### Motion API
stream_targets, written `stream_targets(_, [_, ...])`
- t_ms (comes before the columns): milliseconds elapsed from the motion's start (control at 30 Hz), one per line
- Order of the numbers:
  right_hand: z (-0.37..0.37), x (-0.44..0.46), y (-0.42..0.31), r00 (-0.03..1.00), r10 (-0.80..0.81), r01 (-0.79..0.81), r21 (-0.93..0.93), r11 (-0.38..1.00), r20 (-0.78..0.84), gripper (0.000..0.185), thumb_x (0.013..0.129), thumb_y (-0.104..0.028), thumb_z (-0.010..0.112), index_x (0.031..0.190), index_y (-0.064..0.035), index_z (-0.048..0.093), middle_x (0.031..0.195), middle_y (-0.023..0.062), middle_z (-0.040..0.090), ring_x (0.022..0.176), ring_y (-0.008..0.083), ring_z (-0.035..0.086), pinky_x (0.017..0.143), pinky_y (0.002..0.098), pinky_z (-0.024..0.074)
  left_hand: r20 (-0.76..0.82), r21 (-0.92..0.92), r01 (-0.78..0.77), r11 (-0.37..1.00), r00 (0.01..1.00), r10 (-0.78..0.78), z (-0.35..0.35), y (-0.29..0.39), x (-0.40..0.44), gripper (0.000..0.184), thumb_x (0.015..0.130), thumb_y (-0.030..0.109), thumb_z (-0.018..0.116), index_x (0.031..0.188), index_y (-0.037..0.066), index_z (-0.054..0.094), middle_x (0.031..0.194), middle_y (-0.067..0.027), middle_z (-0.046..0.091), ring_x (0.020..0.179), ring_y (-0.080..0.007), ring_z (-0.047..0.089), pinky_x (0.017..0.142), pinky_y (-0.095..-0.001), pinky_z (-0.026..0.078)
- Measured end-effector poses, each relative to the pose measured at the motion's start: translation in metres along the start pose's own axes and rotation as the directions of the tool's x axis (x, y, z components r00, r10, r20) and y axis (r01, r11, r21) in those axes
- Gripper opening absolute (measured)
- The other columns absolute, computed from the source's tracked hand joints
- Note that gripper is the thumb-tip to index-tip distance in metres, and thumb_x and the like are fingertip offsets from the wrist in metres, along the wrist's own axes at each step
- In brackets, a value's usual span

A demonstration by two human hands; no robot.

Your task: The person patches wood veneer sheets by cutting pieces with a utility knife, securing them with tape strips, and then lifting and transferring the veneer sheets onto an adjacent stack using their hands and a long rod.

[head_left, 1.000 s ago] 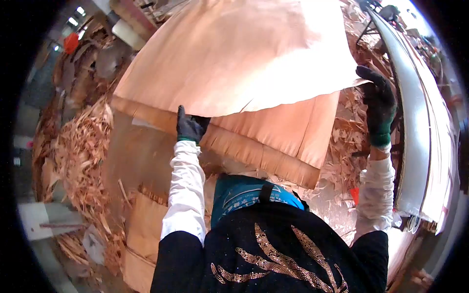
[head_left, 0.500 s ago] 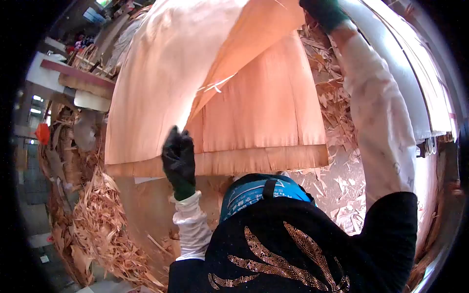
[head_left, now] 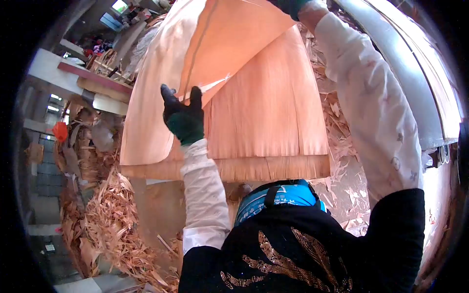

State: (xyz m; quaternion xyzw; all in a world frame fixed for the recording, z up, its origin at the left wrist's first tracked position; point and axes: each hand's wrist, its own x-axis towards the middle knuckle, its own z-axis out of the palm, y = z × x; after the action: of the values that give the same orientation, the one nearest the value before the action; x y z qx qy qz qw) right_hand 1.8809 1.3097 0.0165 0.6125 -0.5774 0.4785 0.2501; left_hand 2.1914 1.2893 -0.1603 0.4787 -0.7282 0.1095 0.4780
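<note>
A thin, orange-tan wood veneer sheet (head_left: pixel 234 44) is lifted and folded over on itself, its right part raised off the stack of veneer (head_left: pixel 273 112) beneath. My left hand (head_left: pixel 184 115), in a dark green glove, is at the fold with thumb and fingers spread apart; I cannot tell whether the fingertips touch the sheet. At the top edge of the view, my right hand (head_left: pixel 294 7), gloved the same way, grips the raised edge of the sheet. Its fingertips are mostly hidden. A pale split strip hangs along the sheet's edge near the left hand.
Wood shavings (head_left: pixel 112 219) lie heaped at the lower left, and more scraps (head_left: pixel 342 132) cover the floor to the right of the stack. Beyond them runs a long grey metal surface (head_left: pixel 391 63). A beam-like ledge (head_left: pixel 93 78) stands at the left.
My left hand has moved up from the stack's near edge, its fingers spreading. My right hand has shifted left, and more of the sheet is folded over.
</note>
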Motion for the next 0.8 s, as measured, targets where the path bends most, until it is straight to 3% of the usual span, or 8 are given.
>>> stream_targets(200, [-0.048, -0.055, 0.011, 0.855, -0.497, 0.493, -0.067, 0.867, -0.145, 0.013, 0.080, -0.010, 0.056, 0.079, -0.0019, 0.065, 0.074, 0.0161, 0.065, 0.065, 0.0350, 0.061, 0.061, 0.0427, 0.0478, 0.392, -0.448, 0.017, 0.894, 0.903, 0.179, -0.044, -0.024, 0.009, 0.049, 0.087, 0.026, 0.069, 0.128, 0.004, 0.053, 0.110, -0.0158, 0.065, 0.103, -0.0222, 0.061, 0.086, -0.0333, 0.049])
stream_targets(300, [-0.043, -0.104, 0.001, 0.921, 0.390, -0.260, 0.736, 0.624, -0.005, 0.015, 0.085, -0.008, 0.056, 0.094, -0.0018, 0.064, 0.091, 0.0062, 0.065, 0.078, 0.0191, 0.060, 0.071, 0.0317, 0.0467, 0.373, -0.323, -0.116, 0.939, 0.897, 0.239, -0.089, -0.014, -0.011, 0.040, 0.087, 0.014, 0.065, 0.123, -0.001, 0.056, 0.125, -0.0167, 0.059, 0.116, -0.0248, 0.056, 0.099, -0.0345, 0.043])
stream_targets(367, [-0.078, -0.137, 0.019, 0.951, 0.257, -0.308, 0.548, 0.778, 0.169, 0.023, 0.089, -0.004, 0.052, 0.108, -0.0021, 0.065, 0.108, 0.0052, 0.067, 0.090, 0.0145, 0.062, 0.082, 0.0283, 0.0485, 0.677, -0.237, 0.375, 0.896, 0.725, -0.125, -0.115, -0.010, -0.055, 0.027, 0.092, 0.016, 0.058, 0.111, -0.001, 0.064, 0.116, -0.0157, 0.064, 0.107, -0.0272, 0.061, 0.097, -0.0376, 0.045])
stream_targets(433, [-0.086, -0.165, 0.017, 0.952, 0.281, -0.302, 0.541, 0.785, 0.122, 0.021, 0.090, -0.002, 0.051, 0.104, -0.0047, 0.067, 0.105, 0.0028, 0.069, 0.081, 0.0096, 0.061, 0.074, 0.0265, 0.0499, 0.936, -0.348, 0.918, 0.191, 0.353, 0.008, -0.100, -0.032, -0.126, 0.037, 0.094, 0.010, 0.053, 0.130, 0.001, 0.052, 0.119, -0.0145, 0.061, 0.106, -0.0282, 0.062, 0.094, -0.0377, 0.048])
stream_targets(500, [-0.102, -0.188, 0.009, 0.896, 0.397, -0.444, 0.430, 0.786, 0.199, 0.021, 0.092, -0.004, 0.051, 0.106, -0.0037, 0.066, 0.108, 0.0029, 0.068, 0.084, 0.0089, 0.060, 0.075, 0.0251, 0.0491, 0.887, -0.441, 0.753, 0.489, 0.451, 0.105, -0.056, -0.035, -0.174, 0.047, 0.097, 0.017, 0.050, 0.140, 0.004, 0.038, 0.135, -0.0141, 0.049, 0.116, -0.0286, 0.055, 0.096, -0.0387, 0.048])
stream_targets(567, [-0.111, -0.201, 0.004, 0.841, 0.484, -0.541, 0.361, 0.759, 0.244, 0.021, 0.092, -0.005, 0.051, 0.108, -0.0032, 0.066, 0.109, 0.0034, 0.067, 0.089, 0.0093, 0.060, 0.076, 0.0238, 0.0482, 0.957, -0.267, 0.962, -0.048, 0.259, -0.132, -0.021, -0.009, -0.161, 0.048, 0.098, 0.022, 0.046, 0.142, 0.006, 0.034, 0.139, -0.0137, 0.046, 0.121, -0.0298, 0.052, 0.099, -0.0425, 0.046])
stream_targets(633, [-0.112, -0.210, 0.001, 0.790, 0.551, -0.614, 0.342, 0.712, 0.271, 0.022, 0.092, -0.007, 0.053, 0.109, -0.0030, 0.065, 0.109, 0.0042, 0.067, 0.094, 0.0108, 0.061, 0.078, 0.0227, 0.0472, 0.878, -0.383, 0.513, 0.768, 0.461, 0.129, 0.021, -0.018, -0.152, 0.046, 0.098, 0.025, 0.044, 0.140, 0.006, 0.038, 0.137, -0.0135, 0.048, 0.121, -0.0280, 0.051, 0.101, -0.0418, 0.044])
stream_targets(800, [-0.104, -0.200, 0.008, 0.794, 0.526, -0.605, 0.309, 0.734, 0.304, 0.024, 0.091, -0.005, 0.050, 0.110, -0.0015, 0.065, 0.110, 0.0063, 0.067, 0.099, 0.0127, 0.061, 0.081, 0.0247, 0.0473, 0.757, -0.300, -0.247, 0.921, 0.526, 0.388, 0.043, -0.011, -0.133, 0.043, 0.096, 0.030, 0.044, 0.128, 0.003, 0.052, 0.130, -0.0156, 0.055, 0.115, -0.0248, 0.056, 0.102, -0.0374, 0.043])
